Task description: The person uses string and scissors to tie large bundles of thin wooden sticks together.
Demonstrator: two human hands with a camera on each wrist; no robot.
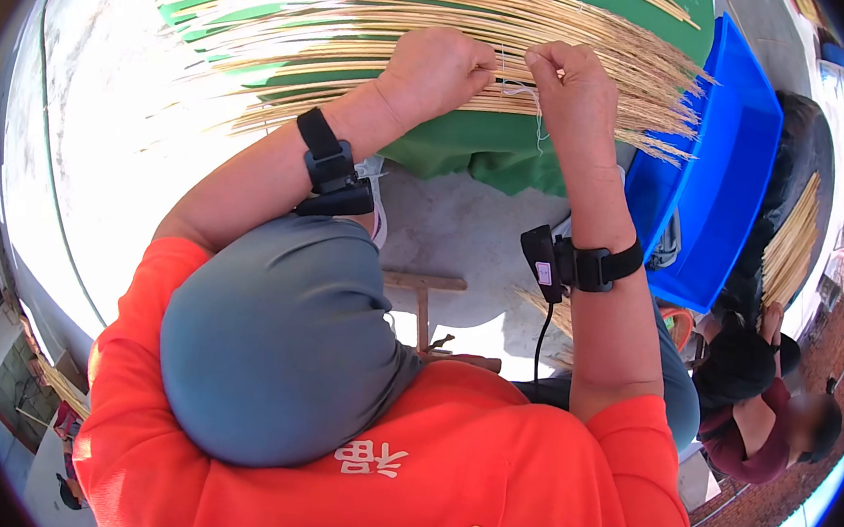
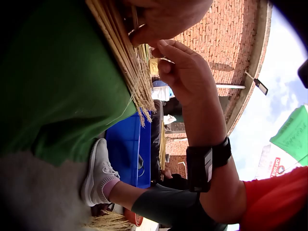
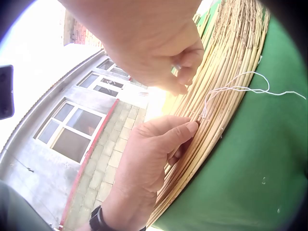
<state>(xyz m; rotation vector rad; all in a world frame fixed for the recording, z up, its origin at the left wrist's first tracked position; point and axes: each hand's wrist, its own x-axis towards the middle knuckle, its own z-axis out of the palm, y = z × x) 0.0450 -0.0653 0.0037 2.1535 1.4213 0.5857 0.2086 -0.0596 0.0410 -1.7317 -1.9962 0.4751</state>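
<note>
Long straw-coloured stalks with feathery ends lie side by side over a green cloth. My left hand pinches at the stalks beside a white string that crosses them; the left hand comes from the left in the head view. Facing it a short gap away, my right hand has bent fingers, thumb and forefinger drawn together just over the stalks. Whether anything sits between those fingertips I cannot tell. The string's loose end hangs over the cloth near the right hand.
A blue plastic bin stands right of the cloth. Beyond it, another person is beside a bundle of stalks. Below the cloth's edge is a wooden stool frame. A shoe is near the bin in the left wrist view.
</note>
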